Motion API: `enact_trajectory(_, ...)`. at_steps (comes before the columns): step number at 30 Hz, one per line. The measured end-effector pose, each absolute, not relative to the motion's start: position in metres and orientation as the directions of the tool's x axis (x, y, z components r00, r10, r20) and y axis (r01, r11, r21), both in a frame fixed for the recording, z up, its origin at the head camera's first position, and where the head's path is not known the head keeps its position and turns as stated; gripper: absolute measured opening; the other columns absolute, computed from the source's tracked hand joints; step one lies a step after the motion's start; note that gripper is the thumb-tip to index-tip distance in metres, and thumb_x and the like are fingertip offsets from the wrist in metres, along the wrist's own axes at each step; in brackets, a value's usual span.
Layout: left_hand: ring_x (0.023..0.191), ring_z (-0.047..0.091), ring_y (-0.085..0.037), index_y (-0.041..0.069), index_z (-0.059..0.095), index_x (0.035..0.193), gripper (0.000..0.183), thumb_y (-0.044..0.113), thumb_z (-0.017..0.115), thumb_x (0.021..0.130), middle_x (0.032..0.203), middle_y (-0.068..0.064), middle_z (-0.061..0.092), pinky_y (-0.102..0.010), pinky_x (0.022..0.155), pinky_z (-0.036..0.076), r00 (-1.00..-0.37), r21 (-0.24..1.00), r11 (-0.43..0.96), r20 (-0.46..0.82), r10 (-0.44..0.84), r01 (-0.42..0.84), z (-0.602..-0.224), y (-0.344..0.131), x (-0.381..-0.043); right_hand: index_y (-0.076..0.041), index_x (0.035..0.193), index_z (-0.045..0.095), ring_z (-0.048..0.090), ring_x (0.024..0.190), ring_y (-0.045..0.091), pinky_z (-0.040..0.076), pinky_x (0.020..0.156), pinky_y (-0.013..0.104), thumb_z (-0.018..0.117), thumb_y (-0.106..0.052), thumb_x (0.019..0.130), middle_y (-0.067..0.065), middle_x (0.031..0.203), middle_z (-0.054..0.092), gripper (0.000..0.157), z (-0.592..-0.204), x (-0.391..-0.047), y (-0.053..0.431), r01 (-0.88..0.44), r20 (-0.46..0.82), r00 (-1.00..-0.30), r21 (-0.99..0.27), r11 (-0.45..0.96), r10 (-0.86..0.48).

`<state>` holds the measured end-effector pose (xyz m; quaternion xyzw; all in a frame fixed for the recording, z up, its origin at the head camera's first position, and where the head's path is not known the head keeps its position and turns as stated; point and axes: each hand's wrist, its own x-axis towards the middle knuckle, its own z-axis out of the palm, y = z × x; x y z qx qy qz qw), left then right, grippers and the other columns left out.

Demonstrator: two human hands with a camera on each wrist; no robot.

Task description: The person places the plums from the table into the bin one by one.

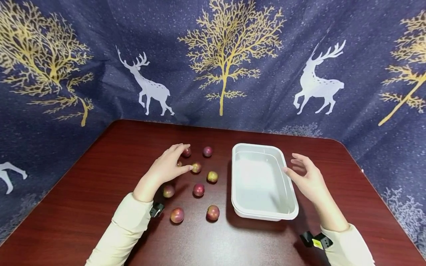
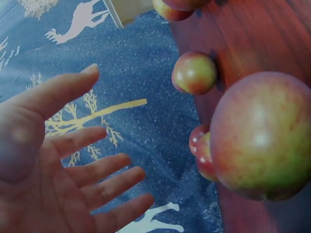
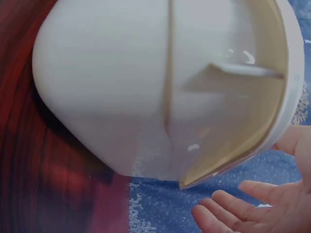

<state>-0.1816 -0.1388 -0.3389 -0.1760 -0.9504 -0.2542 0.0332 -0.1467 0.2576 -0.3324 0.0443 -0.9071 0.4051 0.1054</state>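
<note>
My left hand (image 1: 168, 164) hovers over the plums left of the white plastic box (image 1: 256, 177), its fingers stretched out and nothing in its grasp. Its thumb tip overlaps a yellowish plum (image 1: 196, 167) in the head view; whether they touch I cannot tell. A dark red plum (image 1: 186, 152) shows past the fingertips. The left wrist view has the spread palm (image 2: 73, 165) facing the camera, with a big nearby plum (image 2: 265, 136) at right. At the box's right rim is my right hand (image 1: 307, 179), loosely bent and holding nothing, its thumb close to the rim.
Other plums lie scattered on the dark red wooden table (image 1: 83, 192), among them a red plum (image 1: 198, 190), a yellow plum (image 1: 212, 176) and a front plum (image 1: 213, 213). Behind the table hangs a blue cloth (image 1: 196, 103) with deer and trees.
</note>
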Motion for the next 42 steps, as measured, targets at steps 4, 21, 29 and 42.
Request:
enact_trajectory(4, 0.115, 0.052, -0.035, 0.01, 0.051, 0.132, 0.054, 0.029, 0.07, 0.085, 0.133, -0.022, 0.05, -0.055, 0.091, 0.045, -0.94, 0.471, 0.814, 0.166, 0.297, 0.34, -0.341, -0.142, -0.184, 0.005, 0.137, 0.04, 0.064, 0.099, 0.021, 0.045, 0.073, 0.008, 0.061, -0.015, 0.092, 0.034, 0.125, 0.053, 0.054, -0.334, -0.148, 0.261, -0.136, 0.174, -0.985, -0.772, 0.621, 0.0)
enact_trajectory(21, 0.12, 0.048, -0.04, -0.002, 0.051, 0.128, 0.051, 0.015, 0.07, 0.083, 0.126, -0.027, 0.052, -0.054, 0.098, 0.04, -0.956, 0.514, 0.807, 0.121, 0.268, 0.291, -0.354, -0.158, -0.194, 0.013, 0.141, 0.021, 0.063, 0.084, -0.001, 0.056, 0.069, 0.023, 0.052, -0.011, 0.096, -0.018, 0.093, 0.061, 0.06, -0.346, -0.164, 0.285, 0.024, -0.053, -0.99, -0.974, 0.224, -0.128)
enact_trajectory(29, 0.12, 0.047, -0.043, -0.005, 0.052, 0.126, 0.051, 0.013, 0.071, 0.082, 0.125, -0.029, 0.053, -0.054, 0.1, 0.039, -0.958, 0.519, 0.808, 0.094, 0.272, 0.281, -0.362, -0.163, -0.201, 0.014, 0.139, 0.022, 0.064, 0.084, 0.003, 0.056, 0.069, 0.024, 0.051, -0.006, 0.095, -0.016, 0.094, 0.064, 0.056, -0.351, -0.164, 0.293, 0.064, -0.089, -0.979, -0.989, 0.137, -0.185)
enact_trajectory(42, 0.11, 0.052, -0.043, -0.007, 0.054, 0.122, 0.051, 0.011, 0.073, 0.079, 0.113, -0.03, 0.057, -0.053, 0.094, 0.042, -0.955, 0.543, 0.793, 0.058, 0.292, 0.276, -0.371, -0.167, -0.206, 0.018, 0.137, 0.028, 0.066, 0.083, 0.006, 0.057, 0.069, 0.025, 0.058, 0.0, 0.091, -0.013, 0.096, 0.064, 0.058, -0.351, -0.165, 0.294, 0.122, -0.141, -0.964, -0.988, 0.097, -0.225)
